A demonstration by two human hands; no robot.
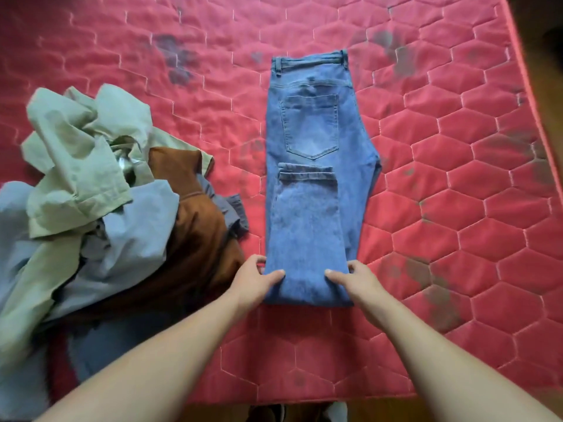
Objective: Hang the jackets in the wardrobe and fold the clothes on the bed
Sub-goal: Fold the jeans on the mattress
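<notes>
A pair of blue jeans (pixel 310 184) lies lengthwise on the red quilted bed (pixel 457 208), waistband at the far end. The legs are folded back so their hems rest just below the back pocket. My left hand (pixel 254 280) grips the near folded end at its left corner, thumb on top and fingers underneath. At the right corner my right hand (pixel 355 280) holds the same end the same way.
A loose pile of clothes (pixel 100 208) in pale green, light blue, brown and grey covers the left of the bed, touching my left forearm. The bed's right edge (pixel 536 111) and near edge (pixel 304 403) border a dark floor. Dark stains mark the cover.
</notes>
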